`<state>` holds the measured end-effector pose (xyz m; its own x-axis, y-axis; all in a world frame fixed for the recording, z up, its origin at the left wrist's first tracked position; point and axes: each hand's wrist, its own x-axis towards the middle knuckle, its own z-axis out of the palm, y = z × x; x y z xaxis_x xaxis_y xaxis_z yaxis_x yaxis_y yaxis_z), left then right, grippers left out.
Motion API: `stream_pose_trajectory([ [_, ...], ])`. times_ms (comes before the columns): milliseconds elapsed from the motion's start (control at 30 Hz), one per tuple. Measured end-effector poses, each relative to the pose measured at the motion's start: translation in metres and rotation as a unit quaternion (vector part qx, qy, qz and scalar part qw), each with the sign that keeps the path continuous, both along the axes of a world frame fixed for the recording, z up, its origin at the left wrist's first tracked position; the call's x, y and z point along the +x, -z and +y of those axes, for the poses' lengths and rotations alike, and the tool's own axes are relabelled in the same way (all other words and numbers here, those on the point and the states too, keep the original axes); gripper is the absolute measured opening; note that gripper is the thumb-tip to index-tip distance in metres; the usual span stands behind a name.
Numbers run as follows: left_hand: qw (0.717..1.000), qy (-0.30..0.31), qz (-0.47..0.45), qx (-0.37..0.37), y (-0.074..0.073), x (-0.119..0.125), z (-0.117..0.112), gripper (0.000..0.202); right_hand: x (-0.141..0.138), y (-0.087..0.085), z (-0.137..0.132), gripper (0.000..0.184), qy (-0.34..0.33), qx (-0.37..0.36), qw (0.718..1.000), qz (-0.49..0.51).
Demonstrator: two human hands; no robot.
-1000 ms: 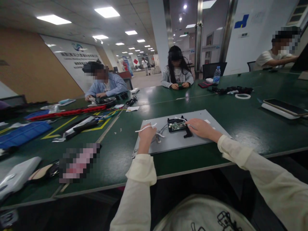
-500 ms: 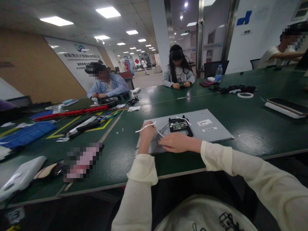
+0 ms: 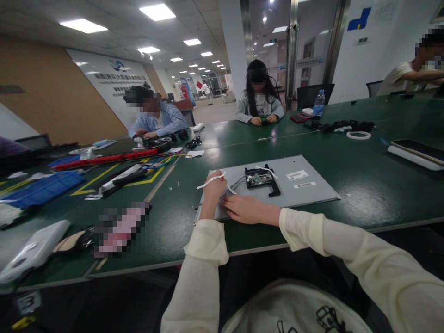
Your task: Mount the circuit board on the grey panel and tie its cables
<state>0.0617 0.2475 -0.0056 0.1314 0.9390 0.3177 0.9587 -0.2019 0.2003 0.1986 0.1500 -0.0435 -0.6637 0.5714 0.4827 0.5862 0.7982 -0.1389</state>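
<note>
A thin grey panel (image 3: 289,190) lies flat on the green table, with a black bracket (image 3: 275,188) and a green circuit board (image 3: 258,178) on it. From the board a grey cable (image 3: 237,184) runs left to my hands. My left hand (image 3: 212,192) is closed over the panel's left part, its fingertips hidden; a white strip (image 3: 210,181) lies across it. My right hand (image 3: 248,209) reaches in from the right, fingers pinched on the cable beside the left hand. Another white strip (image 3: 230,188) shows between the hands, and a third (image 3: 266,171) crosses the bracket.
To the left lie a blue basket (image 3: 45,187), a pixelated pink item (image 3: 123,229) and a white device (image 3: 34,249). A phone (image 3: 418,150), a white ring (image 3: 358,135) and a water bottle (image 3: 318,103) stand or lie on the right. Several people sit around the table.
My right hand has slid left along the cable, closer to my left hand. The left hand stays at the panel's left part. The whole view has shifted slightly.
</note>
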Motion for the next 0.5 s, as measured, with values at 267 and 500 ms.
stream_pose_trajectory([
  [267,0.997,0.046,-0.035,0.058,0.0006,0.0035,0.0011,0.017,0.0003,0.0043,-0.0025,0.036,-0.007,-0.008,1.000,-0.016],
  [500,0.973,0.143,-0.179,0.013,0.0019,0.0068,0.0090,0.015,0.0000,0.0089,0.0024,0.037,-0.012,-0.005,1.000,-0.023],
])
